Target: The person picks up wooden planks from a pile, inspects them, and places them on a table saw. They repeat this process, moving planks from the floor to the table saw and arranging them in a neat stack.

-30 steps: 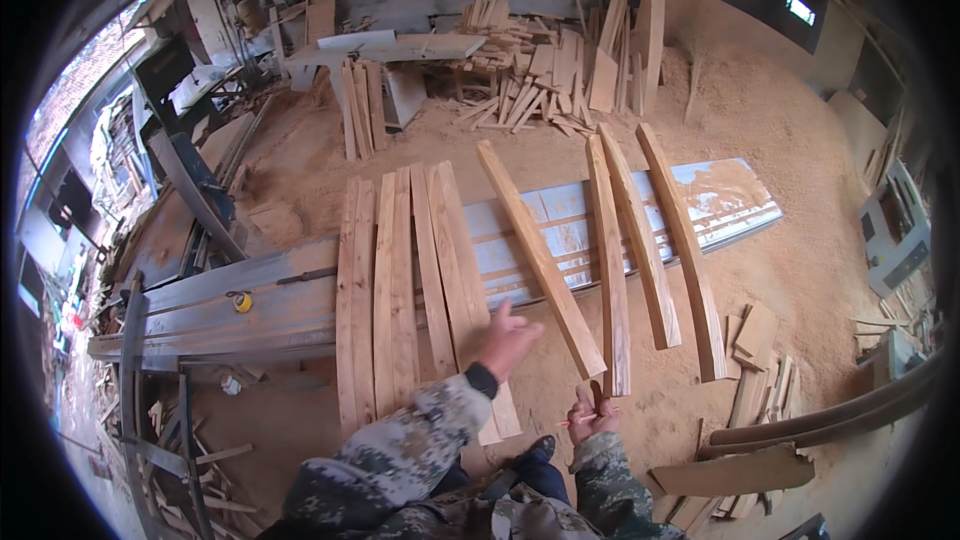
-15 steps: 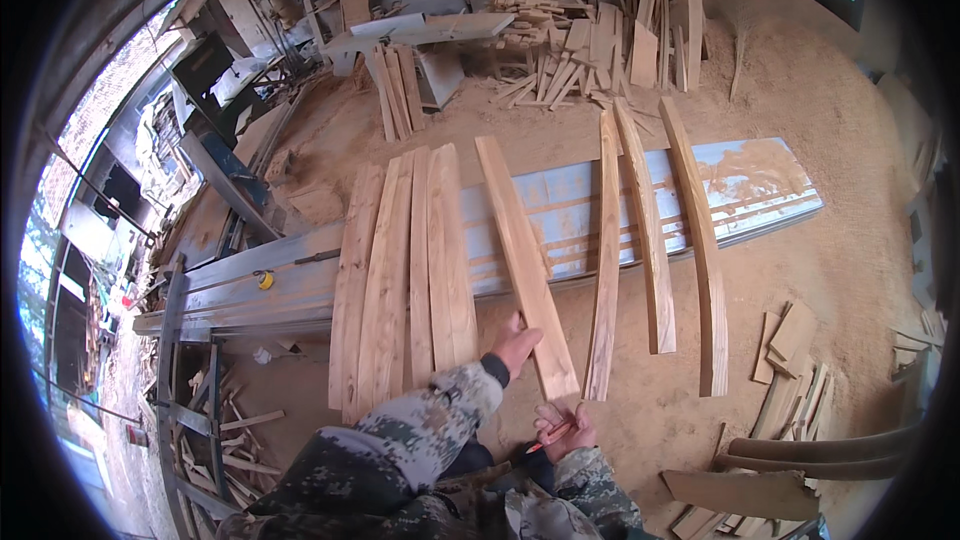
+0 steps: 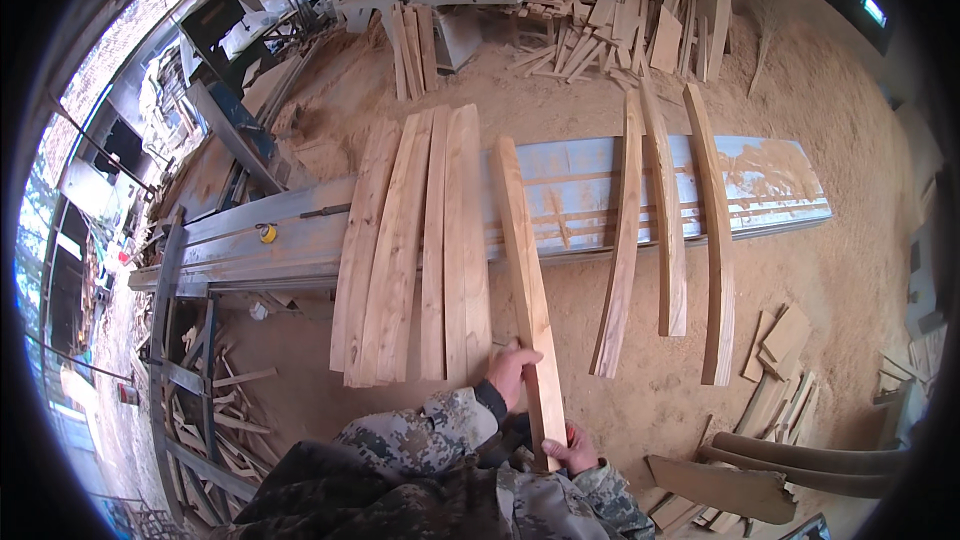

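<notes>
A long wooden board (image 3: 526,270) slopes from the grey metal bench (image 3: 770,205) toward my body, its far part over the bench top. My left hand (image 3: 511,372) is closed around its side, in the lower half. Lower down, my right hand (image 3: 574,447) grips the near end, thumb over the wood. Just left of it, several boards (image 3: 380,260) lie side by side across the bench. To the right lie three narrower, slightly curved pieces: a near one (image 3: 617,280), a middle one (image 3: 668,230) and a far-right one (image 3: 718,270).
A yellow tape measure (image 3: 266,232) and a thin dark tool (image 3: 325,211) lie on the bench's left part. A metal frame (image 3: 165,350) stands at left. Offcuts (image 3: 785,340) and thick curved brown pieces (image 3: 800,460) lie at lower right. Scrap wood (image 3: 590,35) is heaped behind.
The board has been drawn toward me and turned so that a narrower face shows. My right hand now clasps its near end; the small orange thing seen at that hand earlier no longer shows.
</notes>
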### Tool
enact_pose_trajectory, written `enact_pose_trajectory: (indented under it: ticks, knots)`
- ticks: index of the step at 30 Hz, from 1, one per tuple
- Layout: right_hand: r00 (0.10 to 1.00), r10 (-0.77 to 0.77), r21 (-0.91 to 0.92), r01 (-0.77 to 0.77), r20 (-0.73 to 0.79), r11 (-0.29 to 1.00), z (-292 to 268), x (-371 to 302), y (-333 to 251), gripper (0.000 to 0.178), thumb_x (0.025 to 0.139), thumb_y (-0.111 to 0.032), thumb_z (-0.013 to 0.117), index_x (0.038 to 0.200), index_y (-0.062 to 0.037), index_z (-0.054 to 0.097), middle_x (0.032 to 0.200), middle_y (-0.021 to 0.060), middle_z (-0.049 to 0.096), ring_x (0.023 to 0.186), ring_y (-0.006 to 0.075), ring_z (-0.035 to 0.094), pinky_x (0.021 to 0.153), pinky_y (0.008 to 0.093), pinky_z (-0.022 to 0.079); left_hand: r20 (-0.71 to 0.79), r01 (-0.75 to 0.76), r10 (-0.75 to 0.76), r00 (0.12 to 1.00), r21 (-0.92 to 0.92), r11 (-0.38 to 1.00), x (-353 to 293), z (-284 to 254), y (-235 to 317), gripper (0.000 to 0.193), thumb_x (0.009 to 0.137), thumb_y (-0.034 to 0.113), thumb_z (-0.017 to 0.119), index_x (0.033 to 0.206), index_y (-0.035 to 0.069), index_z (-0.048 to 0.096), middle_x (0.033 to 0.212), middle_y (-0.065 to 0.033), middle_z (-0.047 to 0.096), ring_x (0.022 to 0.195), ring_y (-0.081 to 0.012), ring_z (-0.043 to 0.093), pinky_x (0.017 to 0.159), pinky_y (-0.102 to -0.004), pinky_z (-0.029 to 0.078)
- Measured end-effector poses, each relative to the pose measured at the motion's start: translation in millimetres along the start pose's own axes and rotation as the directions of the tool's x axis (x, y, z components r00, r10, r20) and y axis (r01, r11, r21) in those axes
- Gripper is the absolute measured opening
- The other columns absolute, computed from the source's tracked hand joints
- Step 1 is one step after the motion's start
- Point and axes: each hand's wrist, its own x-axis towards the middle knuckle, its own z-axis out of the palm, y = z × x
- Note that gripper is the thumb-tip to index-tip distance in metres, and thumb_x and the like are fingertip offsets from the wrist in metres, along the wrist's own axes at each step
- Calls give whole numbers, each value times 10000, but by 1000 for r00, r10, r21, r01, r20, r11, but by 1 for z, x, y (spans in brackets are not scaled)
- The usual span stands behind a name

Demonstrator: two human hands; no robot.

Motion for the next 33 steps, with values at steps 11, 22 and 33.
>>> enact_pose_trajectory:
  ticks: [11, 22, 33]
  knots:
    - [989, -145, -108, 142, -22, 984, 51, -70, -25, 721, 774, -87, 831, 1378, 19, 454, 1228, 64, 618, 1115, 154, 574, 964, 324, 469, 187, -58, 100, 977, -218, 974, -32, -3, 25, 259, 888, 85, 611, 1121, -30, 604, 1007, -103, 664, 954, -234, 639, 858, -359, 506]
    - [858, -426, 52, 458, -287, 888, 45, -132, -10, 966, 640, -187, 915, 1436, 25, 411, 1285, 132, 591, 1209, 232, 555, 1038, 366, 429, 387, -119, 323, 863, -467, 876, -59, -49, 116, 437, 866, 35, 613, 1251, -141, 506, 1237, -242, 590, 1231, -393, 526, 1127, -463, 361]
    - [937, -283, 222, 326, -204, 919, 19, -102, -18, 911, 653, -72, 890, 1433, -6, 425, 1371, 115, 538, 1216, 217, 543, 977, 340, 458, 270, -398, 605, 749, -546, 737, -96, -67, 113, 757, 799, 203, 763, 1394, -54, 371, 1336, -262, 507, 1288, -412, 453, 1173, -537, 282]
